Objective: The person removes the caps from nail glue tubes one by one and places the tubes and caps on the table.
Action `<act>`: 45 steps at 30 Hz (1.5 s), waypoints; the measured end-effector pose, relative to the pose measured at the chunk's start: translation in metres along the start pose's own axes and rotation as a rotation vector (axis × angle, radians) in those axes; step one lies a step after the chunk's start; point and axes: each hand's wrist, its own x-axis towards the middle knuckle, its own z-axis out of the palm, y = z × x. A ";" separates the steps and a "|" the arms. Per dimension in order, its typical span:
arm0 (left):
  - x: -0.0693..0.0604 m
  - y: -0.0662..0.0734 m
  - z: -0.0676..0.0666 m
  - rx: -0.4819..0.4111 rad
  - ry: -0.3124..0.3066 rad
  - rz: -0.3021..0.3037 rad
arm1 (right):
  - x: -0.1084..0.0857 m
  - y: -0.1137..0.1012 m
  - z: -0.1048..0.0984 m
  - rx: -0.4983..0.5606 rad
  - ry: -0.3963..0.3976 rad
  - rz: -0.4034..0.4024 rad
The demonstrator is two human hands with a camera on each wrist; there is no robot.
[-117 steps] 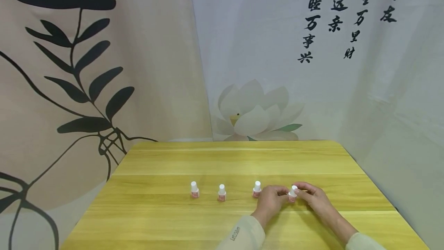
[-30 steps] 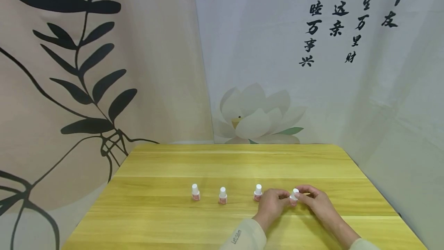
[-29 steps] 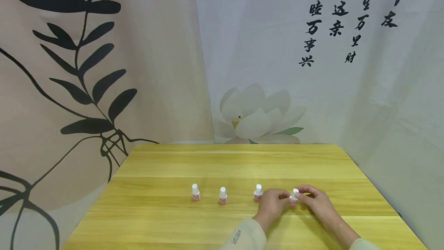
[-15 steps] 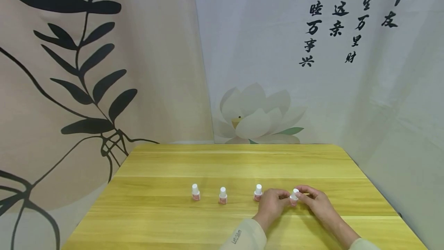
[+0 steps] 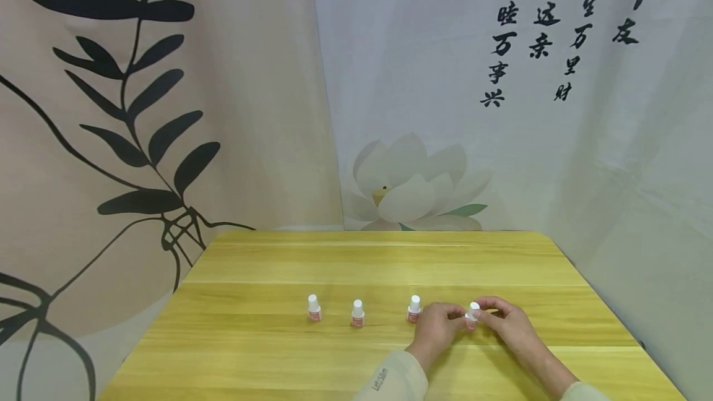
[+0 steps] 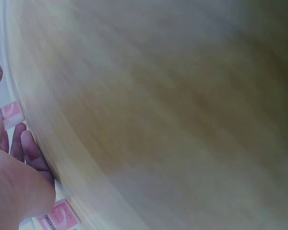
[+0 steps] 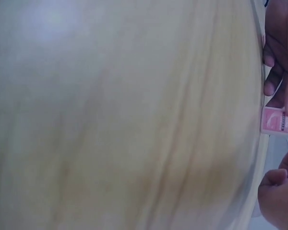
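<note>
Both hands meet at a small white-capped bottle with a pink label (image 5: pixel 471 324), the rightmost in a row on the table. My left hand (image 5: pixel 437 330) holds its lower part between thumb and fingers. At the white cap (image 5: pixel 475 306), my right hand (image 5: pixel 509 325) pinches with thumb and index finger, its other fingers curled. A matching bottle (image 5: pixel 414 309) stands just left of my left hand; its label (image 6: pixel 60 218) shows in the left wrist view. In the right wrist view the held bottle's pink label (image 7: pixel 277 120) faces the camera, but its cap is out of frame.
Two more such bottles stand upright farther left, one bottle (image 5: pixel 358 314) near the middle and another bottle (image 5: pixel 314 308) at the row's left end. The wooden table (image 5: pixel 250 351) ends at a printed curtain (image 5: pixel 267 110) behind and another at right.
The head view has tilted slightly, so everything sits a little lower than in the oldest frame. Both hands keep their hold on the same bottle; over the last second nothing visibly moves.
</note>
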 end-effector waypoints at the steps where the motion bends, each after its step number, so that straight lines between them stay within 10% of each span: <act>1: 0.000 0.000 0.000 -0.001 0.000 -0.001 | 0.000 0.000 0.000 -0.001 0.002 0.000; 45: -0.001 0.000 -0.001 0.011 0.023 0.016 | -0.001 0.002 0.003 0.040 -0.025 -0.014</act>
